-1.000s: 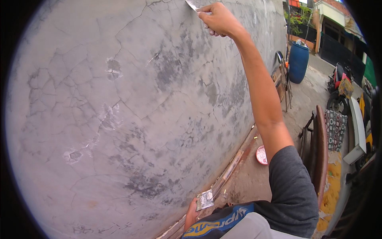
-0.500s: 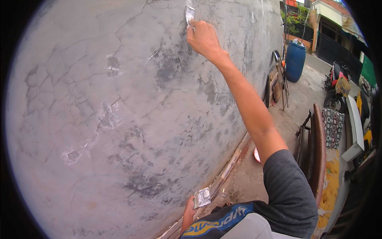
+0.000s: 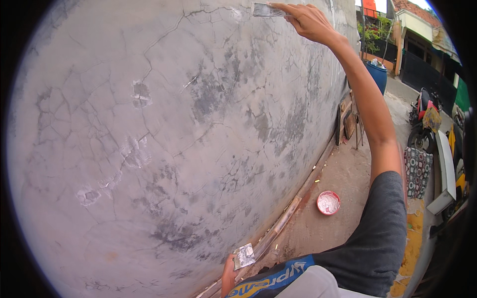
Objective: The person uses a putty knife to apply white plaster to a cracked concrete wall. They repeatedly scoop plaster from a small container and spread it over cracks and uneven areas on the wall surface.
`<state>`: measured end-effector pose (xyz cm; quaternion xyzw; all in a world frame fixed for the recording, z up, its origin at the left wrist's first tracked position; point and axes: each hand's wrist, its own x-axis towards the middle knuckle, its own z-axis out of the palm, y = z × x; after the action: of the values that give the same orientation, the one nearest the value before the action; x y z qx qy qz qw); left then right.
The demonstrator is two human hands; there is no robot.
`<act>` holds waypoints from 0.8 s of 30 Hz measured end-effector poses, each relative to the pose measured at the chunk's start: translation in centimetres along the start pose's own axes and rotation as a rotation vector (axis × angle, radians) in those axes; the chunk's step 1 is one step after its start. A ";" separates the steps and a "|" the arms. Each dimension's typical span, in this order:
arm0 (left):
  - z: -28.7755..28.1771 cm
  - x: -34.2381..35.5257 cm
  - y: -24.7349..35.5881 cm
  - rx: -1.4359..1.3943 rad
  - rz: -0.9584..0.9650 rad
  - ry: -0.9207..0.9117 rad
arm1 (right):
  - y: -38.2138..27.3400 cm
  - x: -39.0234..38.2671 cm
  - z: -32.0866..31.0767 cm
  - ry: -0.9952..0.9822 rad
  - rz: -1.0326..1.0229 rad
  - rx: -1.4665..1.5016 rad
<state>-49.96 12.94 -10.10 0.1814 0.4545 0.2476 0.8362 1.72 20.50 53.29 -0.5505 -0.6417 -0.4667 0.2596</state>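
Scraper [image 3: 263, 9], flat and silvery, sits high on the grey wall [image 3: 99, 223], near the upper edge of the view, its blade pointing left and lying almost flat to the surface; whether its edge touches, I cannot tell. The right hand [image 3: 309, 24] grips it from the right, with the forefinger stretched along it. A pale smear [image 3: 236, 14] shows on the wall just left of the blade.

Low down, near the foot of the wall, the left hand [image 3: 229, 265] is closed on the edge of a square plate [image 3: 244, 256] streaked with white and grey. The two hands are well apart.

Cracks and dark stains run over the wall, along with some rough, whitish patches, one of them a small square [image 3: 141, 94] to the left. On the ground [image 3: 303, 243], to the right of the wall, stands a red bowl [image 3: 328, 213] with white paste [image 3: 328, 202] in it. Beyond the right arm are a blue barrel [image 3: 378, 77], a motorbike [image 3: 421, 130] and a patterned cloth [image 3: 417, 171].
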 end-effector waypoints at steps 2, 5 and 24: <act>-0.8 -0.2 -1.1 -0.054 0.013 0.052 | -1.5 1.5 -0.1 0.029 -0.189 -0.141; 0.4 -0.9 -1.7 -0.053 0.013 0.129 | -2.1 3.6 0.0 0.160 -0.420 -0.280; 5.9 -0.3 -2.4 -0.048 0.042 0.271 | 2.4 5.1 5.1 0.313 -0.373 0.087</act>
<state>-44.44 10.36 -8.12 0.1358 0.5534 0.2982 0.7658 3.61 27.29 56.12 -0.3317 -0.7037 -0.5580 0.2888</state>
